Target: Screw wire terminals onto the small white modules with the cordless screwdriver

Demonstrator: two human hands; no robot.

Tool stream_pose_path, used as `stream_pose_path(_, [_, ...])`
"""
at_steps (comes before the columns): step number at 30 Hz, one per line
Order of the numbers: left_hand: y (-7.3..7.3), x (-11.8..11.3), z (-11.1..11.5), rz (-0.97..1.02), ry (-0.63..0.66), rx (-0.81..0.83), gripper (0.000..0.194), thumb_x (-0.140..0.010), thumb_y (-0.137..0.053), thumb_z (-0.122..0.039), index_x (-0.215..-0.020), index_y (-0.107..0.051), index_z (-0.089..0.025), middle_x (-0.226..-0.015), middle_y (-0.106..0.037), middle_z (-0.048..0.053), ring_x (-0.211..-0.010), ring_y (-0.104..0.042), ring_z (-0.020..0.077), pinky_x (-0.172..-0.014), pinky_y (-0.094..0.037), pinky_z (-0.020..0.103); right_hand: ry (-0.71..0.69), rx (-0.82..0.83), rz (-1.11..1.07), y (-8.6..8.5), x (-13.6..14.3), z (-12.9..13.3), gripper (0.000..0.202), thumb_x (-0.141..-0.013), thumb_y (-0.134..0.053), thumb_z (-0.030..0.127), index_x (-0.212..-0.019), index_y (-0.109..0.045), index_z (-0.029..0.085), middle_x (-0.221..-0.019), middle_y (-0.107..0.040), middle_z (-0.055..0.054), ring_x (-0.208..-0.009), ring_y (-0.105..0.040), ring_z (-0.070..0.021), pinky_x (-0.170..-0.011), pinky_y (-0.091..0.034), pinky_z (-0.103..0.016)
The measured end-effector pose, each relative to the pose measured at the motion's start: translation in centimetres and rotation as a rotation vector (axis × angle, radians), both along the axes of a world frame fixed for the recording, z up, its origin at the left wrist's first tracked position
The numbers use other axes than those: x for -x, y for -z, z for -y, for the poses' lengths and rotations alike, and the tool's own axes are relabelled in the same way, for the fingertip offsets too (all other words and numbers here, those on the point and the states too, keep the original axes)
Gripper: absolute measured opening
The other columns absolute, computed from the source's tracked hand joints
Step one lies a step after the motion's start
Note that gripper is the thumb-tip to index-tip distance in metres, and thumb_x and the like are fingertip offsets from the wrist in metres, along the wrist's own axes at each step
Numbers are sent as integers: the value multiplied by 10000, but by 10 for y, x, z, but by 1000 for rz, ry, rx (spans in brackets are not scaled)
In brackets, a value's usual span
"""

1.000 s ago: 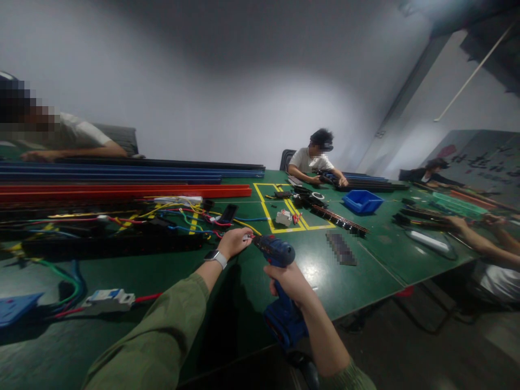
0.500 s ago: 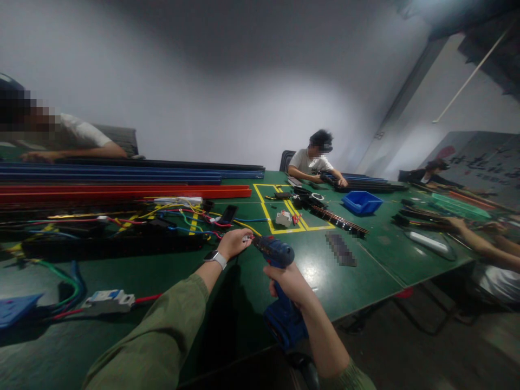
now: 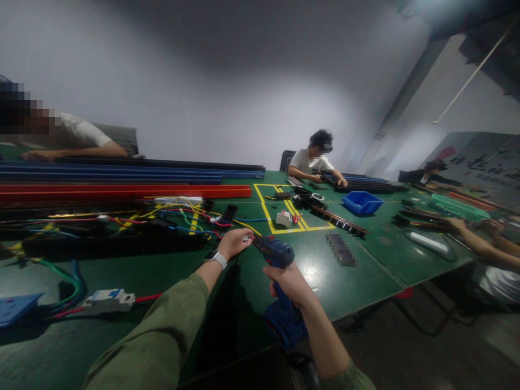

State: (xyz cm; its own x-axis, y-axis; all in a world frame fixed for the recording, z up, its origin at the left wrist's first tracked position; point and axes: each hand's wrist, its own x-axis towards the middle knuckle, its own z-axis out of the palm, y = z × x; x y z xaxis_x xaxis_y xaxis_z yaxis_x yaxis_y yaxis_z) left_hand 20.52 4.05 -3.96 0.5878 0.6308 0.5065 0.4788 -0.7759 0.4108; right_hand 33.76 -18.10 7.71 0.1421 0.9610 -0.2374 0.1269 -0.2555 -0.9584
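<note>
My right hand (image 3: 289, 283) is wrapped round the grip of a blue cordless drill (image 3: 276, 252), its nose pointing left. At that nose, my left hand (image 3: 234, 244) is closed on a small whitish piece with wires, mostly hidden by the fingers, so I cannot make out its kind. Red and yellow wires (image 3: 219, 234) run close by my left fingers. Left of that hand lies a long black strip (image 3: 114, 246) with coloured wires across it. A circuit breaker (image 3: 109, 299) with red cables sits to the left of my left forearm.
Red channels (image 3: 195, 191) and blue channels (image 3: 162, 176) lie along the far left. Beyond the drill are a white breaker (image 3: 283, 218), a copper-coloured strip (image 3: 339, 221) and a blue bin (image 3: 361, 203). Co-workers sit across the table and to the right; a person's hand (image 3: 459, 227) is at the right.
My hands and the drill stay practically in place. At the far right, a co-worker's hand has shifted slightly.
</note>
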Motion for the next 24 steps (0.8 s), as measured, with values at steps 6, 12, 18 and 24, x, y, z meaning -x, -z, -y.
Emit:
stream_pose_path(6, [2,0,0,-9,-11,17,273,-800,-619,-314,-1063,-688,-288,-952,-745,1,-894,-682,179,-845,-498,262,11,-4,9,-1,0,0,392,-725,-606,299,-1078,-523,151,-421,-457,99,-352,-528,-147,-395,-370,-224])
stream_pose_path(12, [4,0,-3,-15,-6,7,273,-816,-602,-331,-1070,-686,-280,-977,-743,3,-902,-681,178,-844,-496,261,8,11,-6,0,0,0,369,-723,-612,291,-1051,-512,156,-442,-461,98,-356,-532,-145,-395,-368,-227])
stream_pose_path(18, [8,-1,-5,-18,0,3,270,-804,-617,-320,-1062,-686,-281,-960,-743,-6,-891,-681,171,-846,-494,255,21,7,-30,2,-1,-1,353,-714,-618,288,-1025,-507,162,-483,-481,91,-355,-532,-136,-376,-348,-217])
stream_pose_path(24, [6,0,-3,2,-1,13,276,-811,-611,-315,-1076,-684,-283,-969,-742,-2,-903,-678,169,-845,-494,250,11,1,-29,1,-1,-1,336,-713,-620,285,-1009,-505,176,-477,-487,94,-367,-549,-148,-388,-367,-224])
